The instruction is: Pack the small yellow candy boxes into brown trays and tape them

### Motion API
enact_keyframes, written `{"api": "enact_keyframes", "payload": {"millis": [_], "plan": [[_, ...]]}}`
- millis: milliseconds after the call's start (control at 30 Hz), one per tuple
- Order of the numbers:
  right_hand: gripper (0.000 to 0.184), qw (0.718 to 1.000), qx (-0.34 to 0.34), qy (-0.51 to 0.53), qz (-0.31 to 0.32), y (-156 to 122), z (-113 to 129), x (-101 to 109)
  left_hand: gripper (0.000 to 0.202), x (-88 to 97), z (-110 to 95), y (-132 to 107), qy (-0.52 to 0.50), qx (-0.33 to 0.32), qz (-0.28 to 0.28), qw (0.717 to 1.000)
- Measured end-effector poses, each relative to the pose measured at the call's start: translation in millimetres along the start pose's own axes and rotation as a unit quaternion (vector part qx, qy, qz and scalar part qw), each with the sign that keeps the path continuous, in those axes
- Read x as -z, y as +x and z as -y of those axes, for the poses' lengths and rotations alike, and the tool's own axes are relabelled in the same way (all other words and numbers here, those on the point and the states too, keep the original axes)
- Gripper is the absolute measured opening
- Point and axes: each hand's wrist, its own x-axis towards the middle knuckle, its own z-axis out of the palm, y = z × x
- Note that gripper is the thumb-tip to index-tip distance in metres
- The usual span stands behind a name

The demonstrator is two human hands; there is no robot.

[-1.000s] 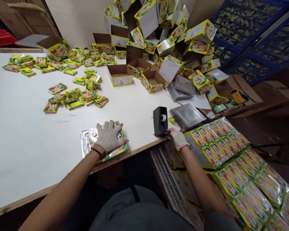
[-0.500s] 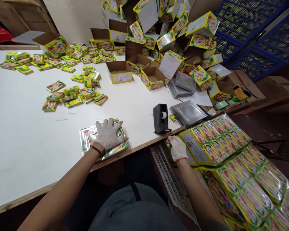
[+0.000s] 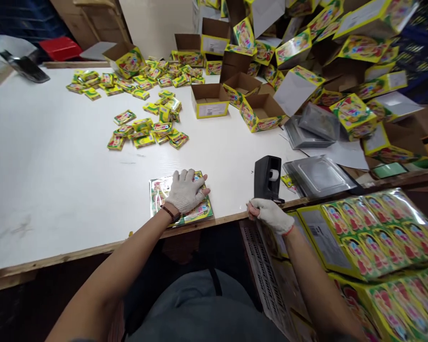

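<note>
My left hand (image 3: 186, 191), in a pale knitted glove with bare fingertips, lies flat with fingers spread on a shiny clear-covered pack of small yellow-green printed boxes (image 3: 157, 192) at the table's front edge. My right hand (image 3: 269, 213), gloved the same way, is closed just in front of the black tape dispenser (image 3: 263, 178), over the table edge. Its thumb and fingertips are pressed together. A faint glint shows by them, but I cannot make out what they hold. A white tape roll (image 3: 274, 175) sits in the dispenser.
Loose small boxes (image 3: 142, 133) lie farther back on the white table (image 3: 74, 190). Open cartons (image 3: 210, 102) are piled at the back right. Clear plastic trays (image 3: 319, 175) lie right of the dispenser. Filled display packs (image 3: 378, 228) stand at my right, beside a white plastic crate (image 3: 260, 270).
The view has turned left, so everything sits farther right in it. My right hand has moved left relative to the dispenser, now in front of it. My left hand stays on the pack.
</note>
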Motion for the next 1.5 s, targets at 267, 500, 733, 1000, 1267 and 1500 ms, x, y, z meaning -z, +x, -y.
{"api": "enact_keyframes", "payload": {"millis": [267, 500, 733, 1000, 1267, 1500], "plan": [[0.028, 0.964, 0.022, -0.093, 0.248, 129.0, 79.7, -35.1, 0.054, -0.9, 7.2, -1.1, -0.020, -0.012, 0.004, 1.000], [0.023, 0.967, -0.030, -0.072, 0.241, 148.6, 63.5, -40.4, 0.056, 1.7, 2.8, 0.0, -0.010, -0.003, 0.010, 1.000], [0.028, 0.966, -0.088, 0.041, 0.241, 149.3, 37.0, -55.0, 0.062, 2.2, 0.3, -0.1, -0.005, -0.001, 0.021, 1.000], [0.025, 0.984, -0.162, 0.065, 0.043, 99.7, 7.7, -88.8, 0.063, 2.1, 3.2, -7.1, 0.005, -0.016, 0.029, 0.999], [0.036, 0.862, -0.065, -0.203, -0.461, -26.5, -4.3, 11.7, 0.048, 10.9, 37.7, -98.8, -0.031, -0.133, 0.040, 0.990], [0.032, 0.862, -0.215, -0.193, -0.415, -29.9, -32.6, 56.0, 0.050, -22.4, 62.9, -128.4, -0.078, -0.170, -0.053, 0.981]]}}
